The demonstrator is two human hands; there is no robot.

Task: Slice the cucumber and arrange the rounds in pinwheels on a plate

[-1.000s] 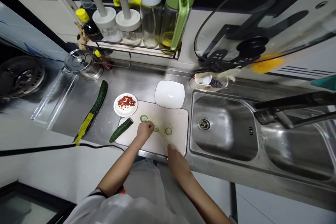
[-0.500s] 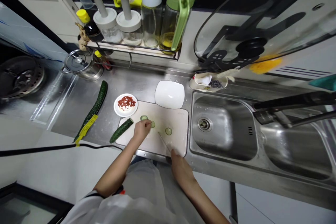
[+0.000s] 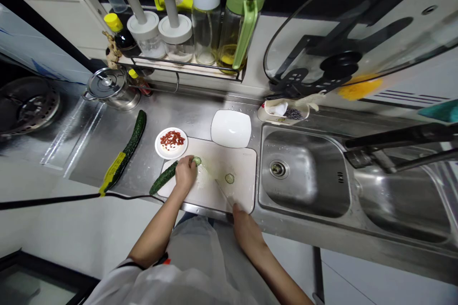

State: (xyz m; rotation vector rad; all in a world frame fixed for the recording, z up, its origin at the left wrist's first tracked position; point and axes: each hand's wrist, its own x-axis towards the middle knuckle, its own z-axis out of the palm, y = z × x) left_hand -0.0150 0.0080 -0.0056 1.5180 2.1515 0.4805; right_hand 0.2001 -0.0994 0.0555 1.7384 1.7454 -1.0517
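Observation:
My left hand (image 3: 185, 174) is over the left part of the pale cutting board (image 3: 214, 195), fingers pinched at a cucumber slice (image 3: 196, 161). Beside its wrist rests a cut length of dark green cucumber (image 3: 163, 179), partly beyond the board's left edge. My right hand (image 3: 245, 223) grips a knife (image 3: 224, 192) by the handle at the front edge, with the thin blade pointing up and left over the board. A single cucumber slice (image 3: 229, 178) lies flat to the right of the blade.
A white plate of red dried berries (image 3: 172, 139) and a white dish (image 3: 231, 128) stand behind the board. A whole cucumber (image 3: 133, 143) lies left, near a yellow-tagged black cable (image 3: 113, 171). A steel sink (image 3: 307, 171) is right; a lidded pot (image 3: 112, 88) stands back left.
My left hand has moved left with a cucumber slice, to where another slice lay near the cut cucumber. My right hand and the knife have stayed in place.

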